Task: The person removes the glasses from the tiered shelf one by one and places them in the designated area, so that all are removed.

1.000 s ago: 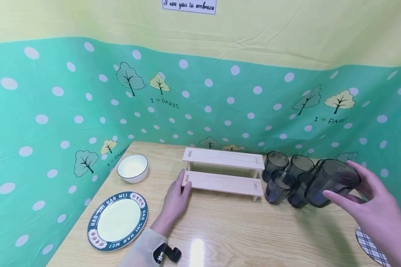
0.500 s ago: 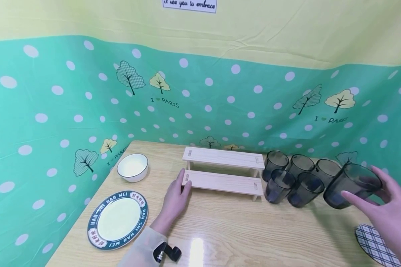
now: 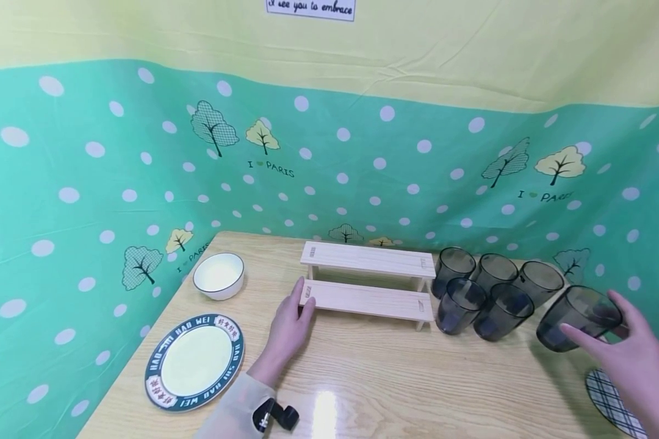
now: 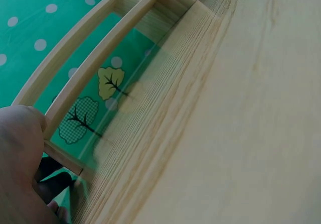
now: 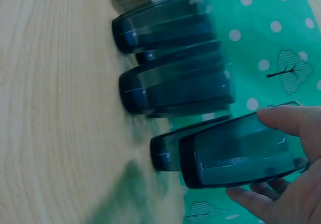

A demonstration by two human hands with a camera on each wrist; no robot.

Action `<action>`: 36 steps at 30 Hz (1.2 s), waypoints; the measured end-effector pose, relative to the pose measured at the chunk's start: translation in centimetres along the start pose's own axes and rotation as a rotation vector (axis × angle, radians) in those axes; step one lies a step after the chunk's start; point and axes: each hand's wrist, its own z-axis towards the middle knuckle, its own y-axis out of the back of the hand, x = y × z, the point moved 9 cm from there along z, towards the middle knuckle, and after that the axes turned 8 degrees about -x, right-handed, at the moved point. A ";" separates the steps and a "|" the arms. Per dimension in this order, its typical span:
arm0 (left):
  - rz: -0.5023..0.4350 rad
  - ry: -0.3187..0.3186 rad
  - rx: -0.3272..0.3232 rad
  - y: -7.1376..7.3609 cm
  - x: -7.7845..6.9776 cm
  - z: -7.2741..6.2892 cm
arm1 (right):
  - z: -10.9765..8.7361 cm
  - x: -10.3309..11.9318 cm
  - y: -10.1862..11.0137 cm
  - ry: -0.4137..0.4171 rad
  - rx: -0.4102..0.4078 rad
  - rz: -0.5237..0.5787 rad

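Note:
My right hand (image 3: 631, 360) holds a smoky dark glass tumbler (image 3: 576, 320) by its sides, thumb on one side and fingers on the other. In the right wrist view the tumbler (image 5: 235, 156) appears just above the table, slightly tilted, beside the standing ones. Several matching tumblers (image 3: 458, 308) stand in two rows left of it. At the left end of a two-tier wooden shelf (image 3: 368, 299), my left hand (image 3: 285, 329) grips the lower tier. The left wrist view shows the thumb (image 4: 22, 128) against the shelf's end, with the fingers partly hidden behind it.
A white bowl (image 3: 218, 276) with a dark rim sits at the back left. In front of it lies a plate (image 3: 194, 363) with a blue lettered rim. A checked plate (image 3: 609, 396) is partly hidden by my right forearm. A polka-dot cloth (image 3: 340, 158) hangs behind the table.
My right hand has moved the tumbler to the right, away from the front of the other tumblers, then slightly down. The left hand and shelf have stayed put.

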 end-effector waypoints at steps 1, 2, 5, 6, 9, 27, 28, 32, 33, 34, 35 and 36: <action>0.000 0.001 0.000 0.0 0.0 0.0 | 0.1 -0.2 -0.3 -0.008 0.008 0.009; 0.001 0.003 0.000 0.0 0.0 0.0 | 0.1 -0.4 -0.5 -0.017 0.013 0.016; 0.006 0.007 -0.001 0.0 0.1 0.0 | 0.2 -0.8 -1.3 -0.041 0.034 0.048; 0.006 0.008 -0.001 0.0 0.2 0.0 | 0.2 -0.9 -1.5 -0.046 0.043 0.052; 0.008 0.009 -0.004 0.0 0.3 0.1 | 0.2 -1.1 -2.2 -0.043 0.055 0.057; 0.006 -0.010 0.002 0.0 0.0 0.0 | 0.5 -2.0 -4.5 -0.011 0.066 0.080; 0.007 -0.010 0.002 0.0 0.0 0.0 | 0.6 -2.1 -4.6 -0.009 0.070 0.081; 0.010 -0.010 0.000 0.0 0.1 0.0 | 0.7 -2.0 -4.7 0.003 0.074 0.074; 0.009 -0.011 0.000 0.0 0.1 0.0 | 0.7 -2.0 -4.6 0.007 0.069 0.071; 0.010 -0.011 0.000 0.0 0.1 0.0 | 0.7 -2.0 -4.6 0.011 0.064 0.069; 0.010 -0.011 0.000 0.0 0.1 0.0 | 0.7 -1.9 -4.6 0.017 0.061 0.064; 0.009 -0.010 0.000 0.0 0.0 0.0 | 0.8 -1.9 -4.6 0.022 0.057 0.060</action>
